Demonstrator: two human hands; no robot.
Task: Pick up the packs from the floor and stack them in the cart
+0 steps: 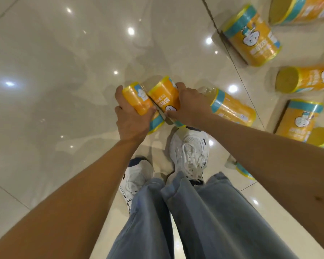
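Pack (137,100) is gripped by the left hand (131,118). Second pack (164,96), beside it, is gripped by the right hand (190,107).

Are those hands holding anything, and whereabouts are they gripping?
Yes, one orange pack each. The left hand wraps the left pack round its middle; the right hand grips the right pack round its side.

**A:** where's the cam on this one?

**B:** single head-worn wide-angle, aimed steeply down at the glossy tiled floor (54,90). Close in: left hand (131,120) and right hand (190,107) sit mid-frame, white sneakers (190,152) right below, jeans (213,221) at the bottom edge.
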